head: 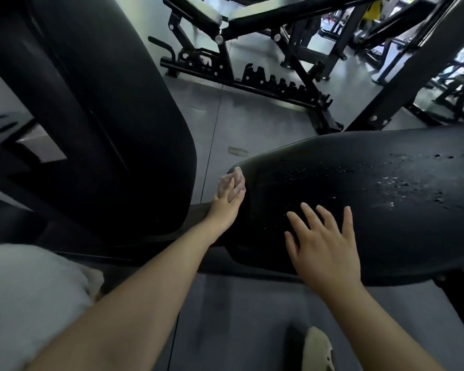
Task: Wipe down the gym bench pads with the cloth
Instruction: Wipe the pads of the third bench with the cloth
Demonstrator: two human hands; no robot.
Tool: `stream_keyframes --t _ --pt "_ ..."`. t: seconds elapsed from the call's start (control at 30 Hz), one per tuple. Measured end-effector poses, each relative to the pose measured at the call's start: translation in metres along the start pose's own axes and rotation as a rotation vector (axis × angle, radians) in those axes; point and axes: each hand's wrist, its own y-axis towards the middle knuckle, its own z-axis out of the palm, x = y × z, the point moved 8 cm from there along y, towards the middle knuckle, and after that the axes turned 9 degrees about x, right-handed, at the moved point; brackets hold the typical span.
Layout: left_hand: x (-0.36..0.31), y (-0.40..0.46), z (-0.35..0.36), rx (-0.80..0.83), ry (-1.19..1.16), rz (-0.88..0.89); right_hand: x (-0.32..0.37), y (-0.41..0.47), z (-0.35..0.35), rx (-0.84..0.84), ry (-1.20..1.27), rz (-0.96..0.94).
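A black seat pad (373, 199) fills the right half of the view, with droplets spread over its right part. My left hand (227, 203) grips a small pale cloth (232, 180) against the pad's left edge. My right hand (324, 245) lies flat on the pad's near side with its fingers spread. A tall black back pad (99, 116) rises at the left, tilted away from the seat.
Another adjustable bench with a black steel frame (252, 76) stands on the grey floor (239, 119) behind. A slanted steel post (413, 70) crosses the upper right. My white sleeve (30, 295) and a pale shoe (318, 349) show at the bottom.
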Motion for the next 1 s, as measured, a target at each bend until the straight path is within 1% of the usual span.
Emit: stream_keyframes --t 0.07,0.27,0.43,0.5,0.53,0.6,0.63,0.7,0.77,0.83,0.93,1.0 --pt "0.0 0.008 -0.003 0.001 -0.042 -0.029 0.001 0.001 0.001 0.004 -0.004 0.0" --pt "0.0 0.005 -0.003 0.017 -0.138 -0.025 0.003 0.004 0.001 0.0 -0.028 0.001" --pt "0.006 -0.023 0.01 0.052 -0.159 0.088 0.003 0.003 0.003 0.02 -0.057 0.011" --pt "0.013 -0.035 0.016 0.037 -0.09 0.131 0.003 0.002 0.004 0.027 -0.065 0.01" --pt "0.013 -0.041 0.02 0.009 -0.013 0.182 0.003 0.002 0.004 0.029 -0.068 0.008" --pt "0.005 -0.065 0.031 -0.124 0.134 0.319 0.003 0.002 0.004 0.031 -0.065 0.009" --pt "0.002 -0.079 0.037 -0.19 0.122 0.351 0.003 0.002 0.004 0.032 -0.062 0.011" --pt "0.003 -0.098 0.051 -0.253 -0.041 0.304 0.003 0.002 0.004 0.031 -0.057 0.011" --pt "0.005 -0.102 0.057 -0.28 -0.113 0.246 0.003 0.001 0.004 0.024 -0.05 0.011" --pt "0.006 -0.09 0.05 -0.28 -0.1 0.128 0.003 0.001 0.003 0.005 -0.044 0.008" --pt "0.009 -0.061 0.035 -0.169 0.029 -0.064 0.003 0.002 0.003 -0.006 -0.043 0.005" --pt "0.007 -0.045 0.024 -0.101 0.044 -0.119 0.003 0.002 0.003 -0.007 -0.047 0.006"
